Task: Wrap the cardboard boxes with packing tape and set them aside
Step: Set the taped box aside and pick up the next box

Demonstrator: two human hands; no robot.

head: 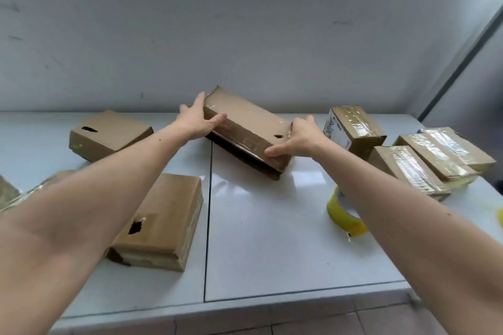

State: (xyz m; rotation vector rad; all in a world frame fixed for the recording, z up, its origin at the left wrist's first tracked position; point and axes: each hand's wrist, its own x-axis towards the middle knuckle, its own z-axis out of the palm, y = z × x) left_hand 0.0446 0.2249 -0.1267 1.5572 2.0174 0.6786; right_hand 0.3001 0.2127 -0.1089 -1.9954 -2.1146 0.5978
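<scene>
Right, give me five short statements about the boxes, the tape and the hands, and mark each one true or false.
1. Both hands are on the long box at the back of the table. True: the left hand grips its far end, the right hand its near end.
2. The yellow tape roll is in the right hand. False: it lies on the table under the right forearm.
3. The taped boxes are grouped at the right. True.
4. The near box at the left has a torn hole in its top. True.
5. The long box stands upright on end. False: it lies lengthwise, tilted.
</scene>
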